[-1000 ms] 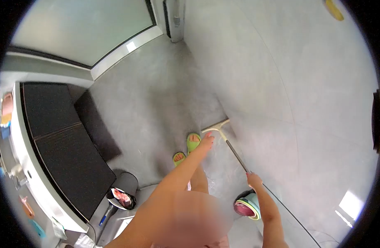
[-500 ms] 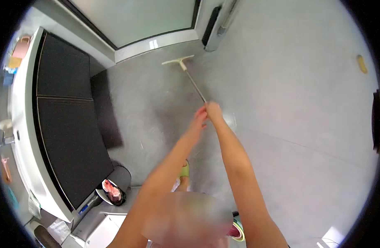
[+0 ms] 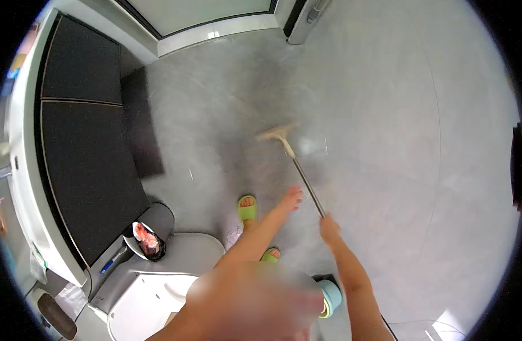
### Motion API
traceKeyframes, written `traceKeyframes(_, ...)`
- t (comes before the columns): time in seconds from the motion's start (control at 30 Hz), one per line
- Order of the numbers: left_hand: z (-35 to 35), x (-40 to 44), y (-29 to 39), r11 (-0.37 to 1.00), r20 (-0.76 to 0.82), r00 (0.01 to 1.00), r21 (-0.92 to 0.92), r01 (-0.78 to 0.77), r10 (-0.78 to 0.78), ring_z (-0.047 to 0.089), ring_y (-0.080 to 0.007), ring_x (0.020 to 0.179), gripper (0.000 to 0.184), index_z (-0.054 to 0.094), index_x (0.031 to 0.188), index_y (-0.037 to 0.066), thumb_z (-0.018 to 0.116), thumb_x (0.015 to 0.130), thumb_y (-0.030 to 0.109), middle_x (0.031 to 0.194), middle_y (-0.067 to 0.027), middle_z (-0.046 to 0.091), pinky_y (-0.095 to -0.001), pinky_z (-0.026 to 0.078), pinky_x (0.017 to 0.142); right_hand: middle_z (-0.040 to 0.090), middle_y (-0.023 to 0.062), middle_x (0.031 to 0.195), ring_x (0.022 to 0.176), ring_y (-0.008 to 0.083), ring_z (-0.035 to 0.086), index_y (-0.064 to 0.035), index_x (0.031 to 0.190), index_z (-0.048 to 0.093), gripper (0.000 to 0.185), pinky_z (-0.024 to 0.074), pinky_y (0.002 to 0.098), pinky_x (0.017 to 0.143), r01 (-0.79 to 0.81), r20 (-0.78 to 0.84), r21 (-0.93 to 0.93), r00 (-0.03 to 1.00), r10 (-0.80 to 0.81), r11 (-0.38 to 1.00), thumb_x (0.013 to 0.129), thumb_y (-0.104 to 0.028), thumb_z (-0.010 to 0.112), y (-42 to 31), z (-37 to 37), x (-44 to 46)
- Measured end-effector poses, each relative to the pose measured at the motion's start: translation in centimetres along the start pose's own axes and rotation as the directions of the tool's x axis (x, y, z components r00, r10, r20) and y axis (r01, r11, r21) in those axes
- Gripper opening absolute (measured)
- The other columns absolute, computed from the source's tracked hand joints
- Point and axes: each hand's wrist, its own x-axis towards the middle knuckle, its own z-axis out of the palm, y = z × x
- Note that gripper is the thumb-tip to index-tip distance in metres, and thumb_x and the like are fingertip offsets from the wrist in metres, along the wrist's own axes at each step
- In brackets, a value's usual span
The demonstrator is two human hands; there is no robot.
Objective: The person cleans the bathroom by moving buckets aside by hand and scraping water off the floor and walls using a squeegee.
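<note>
A: Located the squeegee [image 3: 295,158]?
B: Saw it over the floor [image 3: 397,142], forward-left of the right hand [image 3: 329,228], with those fingers [image 3: 325,221] wrapped round the pole [image 3: 308,186]
A: Checked left hand [image 3: 292,199]?
B: Looked spread and empty, just left of the pole, apart; ranked right nearer
A: Read the axis?
B: Ran slantwise, pointed forward-left toward the door sill [image 3: 232,29], blade [image 3: 269,135] crosswise

We get fairly bright light: glare patch on the floor [image 3: 380,170], lower right; small glint on the door sill [image 3: 232,30]. Soft shadow mid-floor. Wide lens bows the cabinet [image 3: 90,170], corners black. We see squeegee head [image 3: 280,133] motion-smeared, bottom centre blurred out.
</note>
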Motion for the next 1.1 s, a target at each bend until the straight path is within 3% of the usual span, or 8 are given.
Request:
traceKeyframes(0.17,1.0,-3.2,0.1,0.998,0.071,0.996,0.025,0.06,-0.061,0.045,-0.0193,0.108,0.046,0.04,0.125,0.016,0.049,0.082,0.031,0.121,-0.0031,0.046,-0.0361,0.036,0.085,0.06,0.0186,0.081,0.078,0.0353,0.058,-0.0036,0.096,0.049,0.031,0.0458,0.0444,0.068,-0.086,0.081,-0.236,0.991,0.108,0.968,0.087,-0.032,0.041,6.8,-4.3,-10.8)
traceKeyframes(0.3,-0.3,-4.6,3.0,0.997,0.065,0.996,0.063,0.05,-0.054,0.045,-0.0203,0.108,0.046,0.039,0.126,0.016,0.047,0.084,0.033,0.122,-0.0039,0.046,-0.036,0.036,0.086,0.06,0.019,0.079,0.075,0.0368,0.058,-0.0036,0.091,0.05,0.031,0.0464,0.0459,0.064,0.095,0.104,-0.238,0.992,-0.072,0.967,0.087,-0.032,0.04,2.5,-8.5,-10.7)
traceKeyframes(0.5,-6.5,-4.2,8.9,0.93,-0.135,0.939,-0.151,-0.335,0.316,0.039,-0.0208,0.115,0.055,0.03,0.132,0.017,0.045,0.085,0.041,0.13,-0.005,0.038,-0.0377,0.033,0.09,0.056,0.0205,0.078,0.072,0.0392,0.055,-0.0029,0.083,0.052,0.026,0.043,0.0475,0.059,0.579,-0.285,0.097,0.795,-0.535,0.809,0.087,-0.026,0.042,-19.7,-4.5,5.6)
traceKeyframes(0.57,-9.9,-3.6,10.5,0.914,-0.173,0.924,-0.17,-0.37,0.342,0.037,-0.0209,0.116,0.057,0.028,0.133,0.017,0.045,0.085,0.041,0.132,-0.0053,0.036,-0.0383,0.032,0.092,0.057,0.0204,0.083,0.073,0.0387,0.055,-0.002,0.084,0.054,0.027,0.043,0.0475,0.061,0.74,-0.213,-0.134,0.628,-0.749,0.659,0.087,-0.025,0.041,-29.3,-5.8,9.8)
traceKeyframes(0.73,-15.7,-6.6,10.3,0.929,-0.272,0.904,-0.077,-0.363,0.33,0.037,-0.0209,0.117,0.056,0.028,0.133,0.016,0.044,0.086,0.041,0.133,-0.0057,0.034,-0.038,0.031,0.094,0.058,0.0216,0.094,0.087,0.0383,0.057,0.0004,0.092,0.057,0.027,0.0467,0.0427,0.071,0.578,-0.145,-0.019,0.806,-0.574,0.816,0.083,-0.023,0.045,-40.8,-7.1,9.0)
traceKeyframes(0.87,-16.1,-8.8,6.7,0.923,-0.306,0.898,-0.122,-0.366,0.316,0.038,-0.0212,0.116,0.053,0.029,0.133,0.017,0.043,0.086,0.038,0.132,-0.0055,0.035,-0.0371,0.033,0.093,0.059,0.0217,0.093,0.087,0.0367,0.058,-0.0009,0.093,0.06,0.028,0.0477,0.0422,0.073,0.439,-0.188,0.072,0.888,-0.421,0.895,0.08,-0.024,0.049,-36.3,-4.4,7.5)
traceKeyframes(0.97,-14.5,-8.6,1.3,0.935,-0.3,0.914,-0.138,-0.325,0.274,0.039,-0.0219,0.115,0.051,0.03,0.132,0.018,0.043,0.087,0.036,0.13,-0.0056,0.037,-0.0374,0.035,0.091,0.059,0.0186,0.098,0.091,0.0346,0.058,-0.0036,0.094,0.058,0.03,0.0446,0.0415,0.081,0.591,0.004,-0.326,0.781,-0.624,0.738,0.083,-0.028,0.045,-25.4,1.2,8.4)
traceKeyframes(1.1,-9.7,-9.6,-5.7,0.953,-0.251,0.936,-0.113,-0.281,0.246,0.041,-0.0213,0.113,0.049,0.034,0.13,0.019,0.044,0.085,0.037,0.13,-0.0033,0.038,-0.038,0.035,0.089,0.057,0.0228,0.089,0.085,0.039,0.056,0.0005,0.093,0.054,0.035,0.0435,0.0471,0.071,0.3,-0.083,-0.027,0.95,-0.301,0.954,0.086,-0.032,0.042,-8.8,7.6,0.6)
